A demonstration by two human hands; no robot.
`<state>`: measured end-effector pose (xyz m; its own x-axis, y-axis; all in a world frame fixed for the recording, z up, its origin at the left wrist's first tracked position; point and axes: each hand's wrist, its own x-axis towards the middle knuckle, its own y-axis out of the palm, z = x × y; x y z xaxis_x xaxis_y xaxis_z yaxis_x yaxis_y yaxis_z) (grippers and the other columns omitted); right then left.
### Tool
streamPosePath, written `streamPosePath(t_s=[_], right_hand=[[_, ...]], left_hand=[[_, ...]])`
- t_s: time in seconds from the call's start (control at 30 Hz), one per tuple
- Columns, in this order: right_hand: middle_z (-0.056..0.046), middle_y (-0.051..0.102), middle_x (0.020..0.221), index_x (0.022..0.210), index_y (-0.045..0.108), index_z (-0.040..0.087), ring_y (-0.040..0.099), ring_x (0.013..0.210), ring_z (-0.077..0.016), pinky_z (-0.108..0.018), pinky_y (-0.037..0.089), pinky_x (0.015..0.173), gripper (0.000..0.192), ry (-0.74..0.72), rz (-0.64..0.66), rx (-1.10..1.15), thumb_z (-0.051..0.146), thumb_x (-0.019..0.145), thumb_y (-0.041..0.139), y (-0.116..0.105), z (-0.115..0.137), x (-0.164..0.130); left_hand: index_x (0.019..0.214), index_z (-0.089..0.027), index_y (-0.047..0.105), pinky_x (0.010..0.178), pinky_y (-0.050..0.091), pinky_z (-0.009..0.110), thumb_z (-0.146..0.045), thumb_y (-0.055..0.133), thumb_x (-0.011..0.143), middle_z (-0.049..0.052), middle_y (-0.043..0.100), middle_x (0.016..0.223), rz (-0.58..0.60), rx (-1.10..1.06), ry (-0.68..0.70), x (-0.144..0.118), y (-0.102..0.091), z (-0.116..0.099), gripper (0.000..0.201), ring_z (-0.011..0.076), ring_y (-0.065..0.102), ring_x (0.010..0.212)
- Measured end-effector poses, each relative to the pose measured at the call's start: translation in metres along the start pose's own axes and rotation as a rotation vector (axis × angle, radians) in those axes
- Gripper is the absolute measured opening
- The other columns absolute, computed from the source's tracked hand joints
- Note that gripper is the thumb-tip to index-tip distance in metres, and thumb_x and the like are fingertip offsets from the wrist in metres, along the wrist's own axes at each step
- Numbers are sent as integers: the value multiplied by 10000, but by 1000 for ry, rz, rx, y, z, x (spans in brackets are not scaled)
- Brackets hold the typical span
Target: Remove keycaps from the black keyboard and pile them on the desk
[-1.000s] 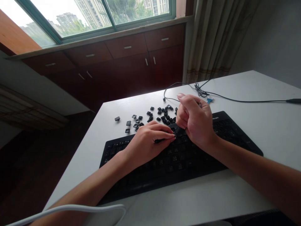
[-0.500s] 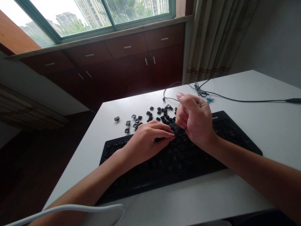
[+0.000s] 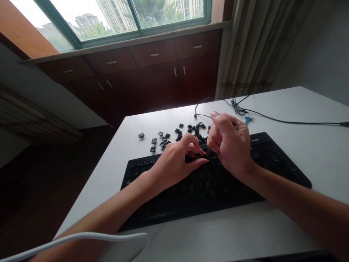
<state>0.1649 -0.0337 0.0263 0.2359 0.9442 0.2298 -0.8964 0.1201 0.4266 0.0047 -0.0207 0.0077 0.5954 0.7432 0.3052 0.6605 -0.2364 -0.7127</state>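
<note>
Over the flat black plastic keyboard [image 3: 212,178], the left hand [image 3: 177,162] is now lifting its fingers, earlier flat, curling loosely, empty. The right hand [image 3: 231,145] is staying fisted beside it; its contents cannot be told.

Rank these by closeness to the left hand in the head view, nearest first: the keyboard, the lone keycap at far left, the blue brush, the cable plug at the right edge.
1. keyboard: directly under the left hand, touching it.
2. lone keycap: on the table, beyond and left.
3. blue brush: beyond the right hand.
4. cable plug: far right edge.
</note>
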Motion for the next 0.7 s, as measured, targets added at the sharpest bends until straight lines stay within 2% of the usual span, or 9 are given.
streamPosePath(t_s=[0.07,0.23,0.5,0.7], right_hand=[[81,371,442,537,423,216,336,368,-68,-233,294,355,470,2,8,-25,354,915,666,1,-2,-2],[75,367,450,535,419,218,331,380,-72,-236,304,370,485,-34,35,-83,368,921,671,3,-5,-6],[52,398,473,544,433,218,363,415,-96,-277,298,404,487,-92,93,-212,352,981,600,2,-7,-16],[52,389,481,548,434,220,364,421,-100,-299,289,424,484,-107,76,-251,356,982,602,4,-9,-18]], left_hand=[[977,-209,548,703,582,228,-216,820,814,-28,789,921,0,-23,-9,0,-1,-1,318,139,750,779],[818,-185,582,665,542,196,-202,830,796,-32,753,832,-4,-4,40,2,-2,1,250,102,693,697],[780,-178,630,639,476,174,-189,834,787,-63,714,770,6,-50,47,1,-3,4,204,74,634,673],[848,-176,656,649,483,207,-245,843,778,-39,735,828,93,-78,56,4,-12,6,212,99,657,708]])
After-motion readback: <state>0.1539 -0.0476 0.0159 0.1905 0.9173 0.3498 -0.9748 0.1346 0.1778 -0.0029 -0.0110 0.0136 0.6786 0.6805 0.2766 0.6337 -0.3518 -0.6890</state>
